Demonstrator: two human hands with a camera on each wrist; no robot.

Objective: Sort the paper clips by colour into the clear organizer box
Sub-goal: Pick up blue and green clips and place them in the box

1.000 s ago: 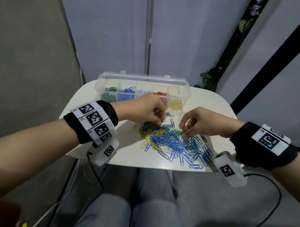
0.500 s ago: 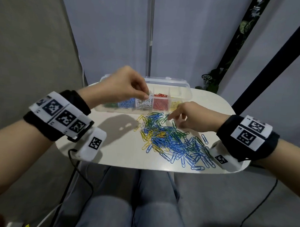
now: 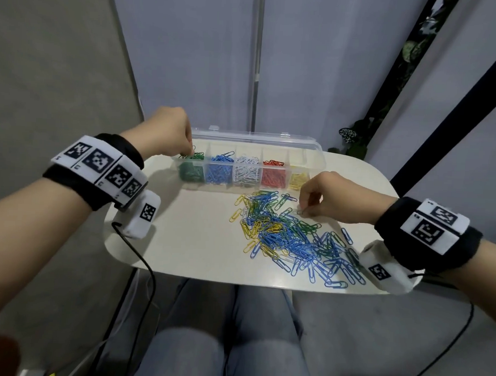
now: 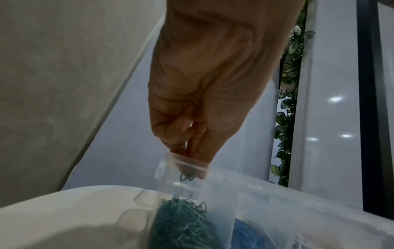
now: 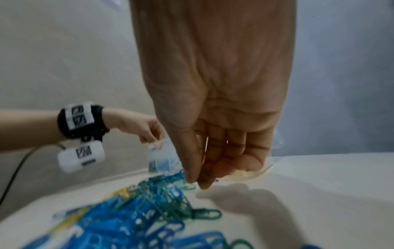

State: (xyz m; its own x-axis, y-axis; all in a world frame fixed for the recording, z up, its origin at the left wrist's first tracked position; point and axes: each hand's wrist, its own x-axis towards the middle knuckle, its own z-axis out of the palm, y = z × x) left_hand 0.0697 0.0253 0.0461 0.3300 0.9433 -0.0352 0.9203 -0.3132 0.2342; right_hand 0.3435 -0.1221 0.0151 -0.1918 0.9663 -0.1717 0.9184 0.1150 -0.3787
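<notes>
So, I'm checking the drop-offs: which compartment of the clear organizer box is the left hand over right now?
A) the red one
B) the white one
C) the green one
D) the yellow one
C: the left hand hangs over the organizer box's leftmost compartment, the one with the green clips, and the left wrist view shows green clips pinched in its fingertips just inside the rim.
</notes>
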